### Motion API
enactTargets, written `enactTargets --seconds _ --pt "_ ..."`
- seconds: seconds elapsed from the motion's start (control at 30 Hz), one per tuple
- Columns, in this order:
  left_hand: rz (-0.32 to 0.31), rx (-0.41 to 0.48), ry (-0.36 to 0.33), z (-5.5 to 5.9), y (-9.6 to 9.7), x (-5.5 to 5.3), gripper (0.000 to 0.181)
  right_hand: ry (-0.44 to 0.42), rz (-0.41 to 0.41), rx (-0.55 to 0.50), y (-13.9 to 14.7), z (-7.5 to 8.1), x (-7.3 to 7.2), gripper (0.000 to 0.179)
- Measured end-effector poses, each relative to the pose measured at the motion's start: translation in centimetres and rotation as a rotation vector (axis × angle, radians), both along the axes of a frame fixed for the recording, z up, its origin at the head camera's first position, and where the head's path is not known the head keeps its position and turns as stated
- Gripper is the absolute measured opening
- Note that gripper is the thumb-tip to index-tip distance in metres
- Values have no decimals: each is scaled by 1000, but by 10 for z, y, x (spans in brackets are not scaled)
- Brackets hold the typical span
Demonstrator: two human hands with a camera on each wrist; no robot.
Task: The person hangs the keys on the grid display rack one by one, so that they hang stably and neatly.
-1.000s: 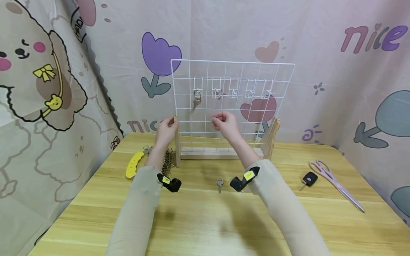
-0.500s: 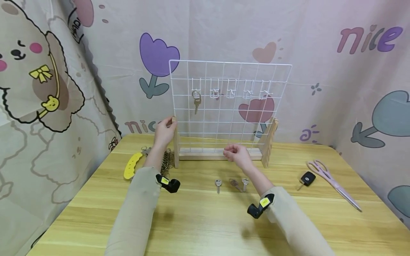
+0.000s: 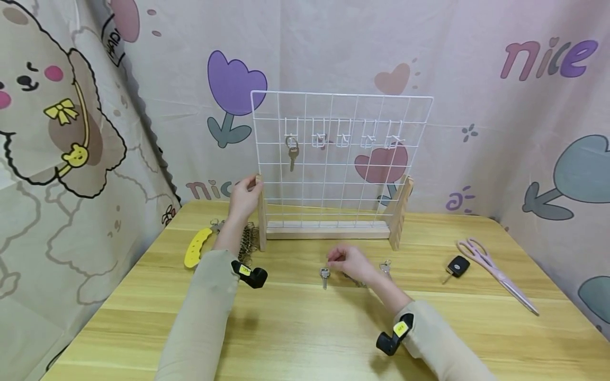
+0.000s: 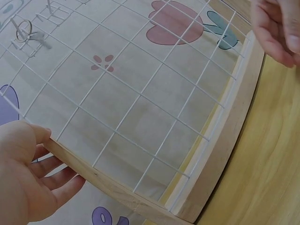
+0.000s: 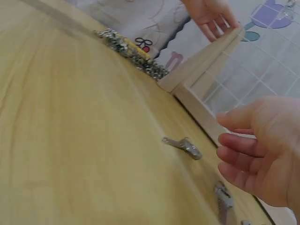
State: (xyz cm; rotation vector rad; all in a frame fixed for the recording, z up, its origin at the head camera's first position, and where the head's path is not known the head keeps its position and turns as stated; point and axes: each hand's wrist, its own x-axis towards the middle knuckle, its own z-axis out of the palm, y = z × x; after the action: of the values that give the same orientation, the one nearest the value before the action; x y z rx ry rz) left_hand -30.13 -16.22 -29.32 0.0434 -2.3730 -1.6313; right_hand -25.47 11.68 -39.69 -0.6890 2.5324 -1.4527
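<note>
My left hand [image 3: 245, 198] grips the left wooden post [image 4: 117, 190] of a white wire grid rack [image 3: 329, 233], thumb on the near side and fingers behind. A key [image 3: 293, 152] on a ring hangs from the leftmost of several white hooks. Over the table before the rack hovers my right hand [image 3: 352, 262], its fingers loosely bent and holding nothing. Just in front of its fingertips lies a silver key [image 3: 325, 275]. Another key [image 3: 356, 281] is partly hidden beneath the hand, and one more [image 3: 386, 269] shows beyond the wrist.
Left of the rack are a yellow-handled tool [image 3: 197, 248] and a pile of small metal rings [image 3: 249, 243], partly behind my left arm. To the right lie a black car key [image 3: 458, 266] and pink-handled scissors [image 3: 498, 272]. Printed cloth hangs behind the table.
My right hand has come down from in front of the grid to just above the keys on the table. The hanging key has stopped swinging. My left hand stays on the post.
</note>
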Motion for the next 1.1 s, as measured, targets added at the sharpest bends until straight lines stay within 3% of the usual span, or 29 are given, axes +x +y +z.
enactTargets --seconds 0.23,0.43,0.9,1.1 --pt "-6 7 1 0 0 1 50 -7 71 86 -6 -9 5 8" --pt "-2 10 6 0 0 0 50 64 123 92 -8 -9 8 6" --pt "-1 12 -2 -1 -1 -1 50 142 25 281 -15 -12 7 12" --pt "9 -7 -10 1 -2 0 49 254 85 358 -14 -11 9 12"
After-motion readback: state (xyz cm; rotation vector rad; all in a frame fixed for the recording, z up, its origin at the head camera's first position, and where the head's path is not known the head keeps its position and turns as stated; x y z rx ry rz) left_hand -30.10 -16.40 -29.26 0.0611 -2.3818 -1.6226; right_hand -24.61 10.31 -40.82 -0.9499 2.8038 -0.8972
